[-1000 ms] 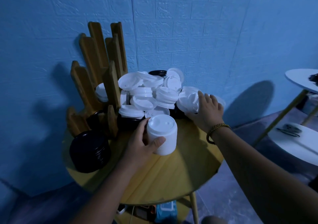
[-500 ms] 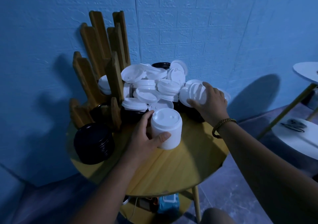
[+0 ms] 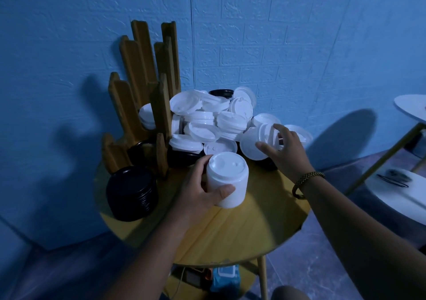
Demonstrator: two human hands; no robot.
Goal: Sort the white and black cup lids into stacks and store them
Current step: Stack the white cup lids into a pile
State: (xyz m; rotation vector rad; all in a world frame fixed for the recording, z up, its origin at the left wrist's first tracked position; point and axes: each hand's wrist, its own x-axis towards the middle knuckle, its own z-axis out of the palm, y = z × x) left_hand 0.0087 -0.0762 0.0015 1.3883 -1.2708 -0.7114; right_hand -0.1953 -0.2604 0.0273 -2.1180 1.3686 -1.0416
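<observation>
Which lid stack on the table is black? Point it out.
The black lid stack at the left edge of the table; the left hand grips the white lid stack.

My stack of lids (image 3: 227,179) is plain white, like the heap (image 3: 212,119) behind; the other stack (image 3: 131,193) is black. Bench (image 3: 242,230) yellow wood grain, rack (image 3: 143,73) brown, wall (image 3: 276,46) blue brick-embossed, bracelet (image 3: 307,179) braided gold.
</observation>
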